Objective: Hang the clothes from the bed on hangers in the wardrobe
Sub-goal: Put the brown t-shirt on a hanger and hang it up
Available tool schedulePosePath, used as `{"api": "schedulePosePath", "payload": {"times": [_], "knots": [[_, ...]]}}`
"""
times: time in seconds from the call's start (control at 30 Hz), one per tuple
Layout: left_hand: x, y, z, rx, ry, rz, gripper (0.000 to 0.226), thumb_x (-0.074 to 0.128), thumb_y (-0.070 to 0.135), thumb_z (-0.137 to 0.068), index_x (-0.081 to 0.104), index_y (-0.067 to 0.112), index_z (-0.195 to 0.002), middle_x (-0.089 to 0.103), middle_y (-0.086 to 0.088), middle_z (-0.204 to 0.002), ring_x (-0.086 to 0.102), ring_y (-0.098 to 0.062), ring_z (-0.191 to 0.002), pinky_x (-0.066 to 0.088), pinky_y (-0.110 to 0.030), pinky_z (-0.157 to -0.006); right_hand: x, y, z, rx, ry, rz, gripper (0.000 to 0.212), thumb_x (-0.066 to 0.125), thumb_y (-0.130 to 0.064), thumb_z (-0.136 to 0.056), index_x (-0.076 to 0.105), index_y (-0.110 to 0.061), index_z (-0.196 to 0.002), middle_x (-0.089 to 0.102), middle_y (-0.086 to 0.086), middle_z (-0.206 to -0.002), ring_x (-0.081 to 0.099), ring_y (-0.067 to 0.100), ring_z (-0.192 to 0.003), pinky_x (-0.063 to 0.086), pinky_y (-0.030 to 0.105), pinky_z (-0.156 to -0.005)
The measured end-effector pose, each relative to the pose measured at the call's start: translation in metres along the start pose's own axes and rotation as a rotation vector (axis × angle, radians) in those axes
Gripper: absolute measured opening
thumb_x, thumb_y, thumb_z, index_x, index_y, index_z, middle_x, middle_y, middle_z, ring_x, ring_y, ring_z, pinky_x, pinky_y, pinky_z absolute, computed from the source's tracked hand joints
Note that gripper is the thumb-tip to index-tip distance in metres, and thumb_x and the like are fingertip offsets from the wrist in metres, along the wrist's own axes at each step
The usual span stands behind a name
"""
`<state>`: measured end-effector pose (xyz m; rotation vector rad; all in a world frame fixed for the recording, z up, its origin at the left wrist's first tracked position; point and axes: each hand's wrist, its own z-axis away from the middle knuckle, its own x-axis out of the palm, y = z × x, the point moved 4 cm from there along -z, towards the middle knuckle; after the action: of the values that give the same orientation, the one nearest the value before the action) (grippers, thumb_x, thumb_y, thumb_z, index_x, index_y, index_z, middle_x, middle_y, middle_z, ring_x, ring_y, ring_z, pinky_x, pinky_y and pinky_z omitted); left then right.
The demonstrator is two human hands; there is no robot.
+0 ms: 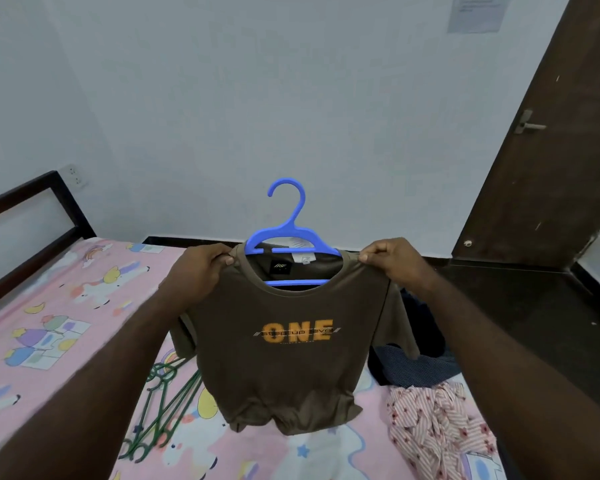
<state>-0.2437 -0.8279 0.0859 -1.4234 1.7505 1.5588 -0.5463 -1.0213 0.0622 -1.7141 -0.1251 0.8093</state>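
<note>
Through the head camera I see the olive-brown cotton T-shirt with an orange "ONE" print held up at the centre of the view. It is threaded on a blue plastic hanger whose hook rises at 12 o'clock from the collar. My left hand pinches the shirt's shoulder seam at 9 o'clock of the collar, thumb and fingers curled on the fabric. My right hand pinches the opposite shoulder at 3 o'clock in the same way. The shirt's hem bunches on the bed with the pink cartoon-print sheet.

On that sheet, at 7 o'clock from the shirt, lies a stack of thin green plastic hangers. At 4 o'clock sits a crumpled pink-and-white striped garment, and just beyond it a heap of dark blue clothes.

A dark metal bed frame borders the mattress at 9 o'clock, with a white wall socket above it. The pale plain wall fills the upper view, with a blurred paper notice at 1 o'clock. A dark brown wooden door with a metal lever handle stands at 2 o'clock, above a dark floor.
</note>
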Motion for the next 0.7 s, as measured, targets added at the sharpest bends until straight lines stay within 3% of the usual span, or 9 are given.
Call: {"api": "schedulePosePath", "payload": {"times": [0.1, 0.2, 0.3, 0.4, 0.5, 0.6, 0.7], "knots": [[0.000, -0.002, 0.001, -0.038, 0.023, 0.019, 0.013, 0.056, 0.013, -0.095, 0.069, 0.013, -0.094, 0.069, -0.001, -0.083, 0.062, -0.023, -0.081, 0.047, -0.038, -0.076, 0.004, -0.008, 0.005, -0.128, 0.220, 0.127, 0.009, 0.068, -0.011, -0.089, 0.077, -0.015, -0.088, 0.072, -0.010, -0.084, 0.066, 0.004, -0.086, 0.048, 0.018, -0.085], [-0.006, -0.007, 0.002, -0.046, 0.072, 0.058, 0.012, 0.056, 0.014, -0.096, 0.068, 0.016, -0.096, 0.068, 0.001, -0.082, 0.061, -0.021, -0.080, 0.046, -0.035, -0.074, 0.009, -0.018, 0.017, -0.260, 0.296, 0.162, 0.008, 0.069, -0.014, -0.089, 0.076, -0.017, -0.089, 0.070, -0.015, -0.084, 0.063, -0.003, -0.085, 0.045, 0.010, -0.080], [-0.010, -0.010, 0.004, -0.012, 0.073, 0.065, 0.014, 0.056, 0.015, -0.097, 0.069, 0.018, -0.103, 0.069, 0.002, -0.086, 0.062, -0.020, -0.082, 0.045, -0.033, -0.075, 0.005, -0.012, 0.019, -0.272, 0.228, 0.148, 0.008, 0.068, -0.021, -0.091, 0.072, -0.021, -0.098, 0.071, -0.013, -0.091, 0.065, -0.001, -0.090, 0.048, 0.012, -0.079], [-0.016, -0.008, 0.003, 0.010, 0.102, 0.064, 0.018, 0.055, 0.013, -0.097, 0.069, 0.016, -0.107, 0.070, 0.001, -0.091, 0.062, -0.019, -0.085, 0.045, -0.032, -0.078, -0.009, 0.002, 0.012, -0.125, 0.025, 0.032, 0.026, 0.063, -0.017, -0.095, 0.062, -0.024, -0.120, 0.071, -0.006, -0.104, 0.066, 0.006, -0.101, 0.050, 0.021, -0.090], [-0.021, -0.006, 0.002, 0.012, 0.108, 0.062, 0.018, 0.056, 0.011, -0.097, 0.070, 0.019, -0.103, 0.070, 0.000, -0.090, 0.061, -0.019, -0.084, 0.044, -0.027, -0.075, -0.020, 0.009, 0.008, -0.048, -0.061, -0.056, 0.018, 0.062, -0.005, -0.094, 0.071, -0.017, -0.103, 0.075, 0.000, -0.095, 0.069, 0.016, -0.091, 0.054, 0.029, -0.084], [-0.020, -0.006, 0.003, 0.020, 0.097, 0.084, 0.031, 0.056, 0.012, -0.096, 0.060, 0.042, -0.091, 0.068, 0.006, -0.085, 0.060, -0.011, -0.080, 0.042, -0.013, -0.073, -0.024, 0.010, 0.005, -0.051, 0.182, 0.033, 0.016, 0.073, -0.006, -0.085, 0.074, -0.022, -0.089, 0.073, -0.009, -0.082, 0.069, 0.012, -0.081, 0.054, 0.021, -0.078], [-0.016, -0.008, 0.001, -0.002, 0.115, 0.095, 0.025, 0.056, 0.013, -0.097, 0.062, 0.037, -0.096, 0.069, 0.007, -0.088, 0.062, -0.014, -0.083, 0.042, -0.021, -0.075, -0.020, 0.007, 0.009, -0.110, 0.465, 0.188, 0.014, 0.075, -0.011, -0.084, 0.075, -0.014, -0.097, 0.069, -0.014, -0.083, 0.061, -0.005, -0.075, 0.044, 0.006, -0.076]]}}
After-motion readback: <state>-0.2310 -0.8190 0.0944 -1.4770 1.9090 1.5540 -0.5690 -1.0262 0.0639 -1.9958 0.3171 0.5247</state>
